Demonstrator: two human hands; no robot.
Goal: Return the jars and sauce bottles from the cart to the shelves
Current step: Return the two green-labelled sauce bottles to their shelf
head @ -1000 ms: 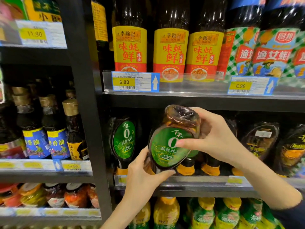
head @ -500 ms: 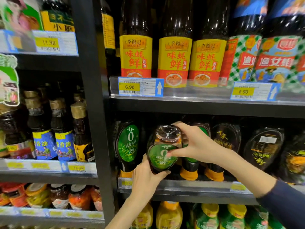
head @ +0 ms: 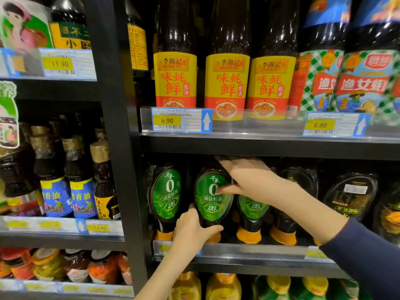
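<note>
A dark squeeze bottle of sauce with a green oval label [head: 211, 198] stands cap-down in the front row of the middle shelf [head: 255, 251]. My left hand [head: 193, 231] grips its narrow lower part near the orange cap. My right hand [head: 246, 180] lies over its top, thumb pressed on the label. A matching green-label bottle [head: 166, 195] stands just left of it, and another [head: 252, 208] just right, partly hidden by my right hand.
Tall yellow-label sauce bottles [head: 226, 83] fill the shelf above, close over my right hand. Black-label squeeze bottles [head: 350, 195] stand to the right. A black upright [head: 116, 148] divides off the left bay of sesame oil bottles [head: 81, 189] and jars [head: 101, 267].
The green-label bottle has gone from tilted in front of the shelf to upright inside the row. Both hands moved in with it, the right hand sliding onto its top.
</note>
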